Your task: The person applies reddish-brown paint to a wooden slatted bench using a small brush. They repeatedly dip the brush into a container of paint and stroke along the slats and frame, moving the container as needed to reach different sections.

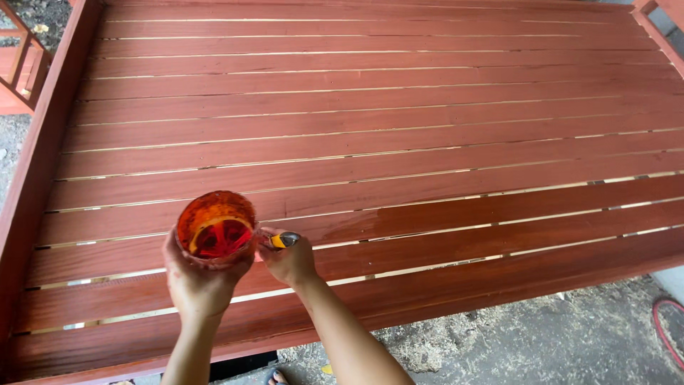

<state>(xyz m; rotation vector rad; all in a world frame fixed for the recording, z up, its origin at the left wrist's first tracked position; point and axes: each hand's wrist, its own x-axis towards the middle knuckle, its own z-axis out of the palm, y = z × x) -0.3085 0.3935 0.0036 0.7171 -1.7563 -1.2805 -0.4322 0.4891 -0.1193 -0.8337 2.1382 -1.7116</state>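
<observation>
Slatted wooden bed frame [370, 93] reddish-brown, wood grain visible, pale gaps between slats; nearest slats darker, glossy wet. Cup [216, 227] translucent orange, red streaks and yellow patch inside. Brush [283, 240] yellow handle, grey metal band. Ground [570, 335] grey, sandy patches. Red hose [666, 328] at right edge.

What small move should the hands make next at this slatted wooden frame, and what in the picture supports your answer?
Probably draw the brush along the nearest slats. The right hand grips its handle close beside the cup of reddish stain held by the left hand, and the slats just ahead look glossy and wet, while those farther off look duller.
</observation>
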